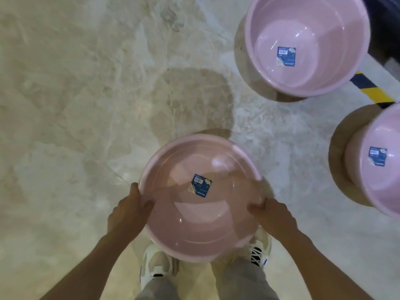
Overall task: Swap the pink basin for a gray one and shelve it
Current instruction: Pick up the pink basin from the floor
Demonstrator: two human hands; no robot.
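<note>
The pink basin hangs level above the floor, in front of the person's legs, held at its rim from both sides. The left hand grips the left edge, its thumb curled over the lip into the bowl and the other fingers hidden beneath. The right hand clamps the right edge the same way, thumb on the inner wall. The basin is round, smooth, glossy plastic with a rolled rim, and a blue label sticks to its bottom. Two more pink basins stand on the floor: one at upper right, another cut off by the right edge, each with a similar sticker. The floor is pale, marbled stone. A yellow-and-black striped strip runs between the standing basins.
</note>
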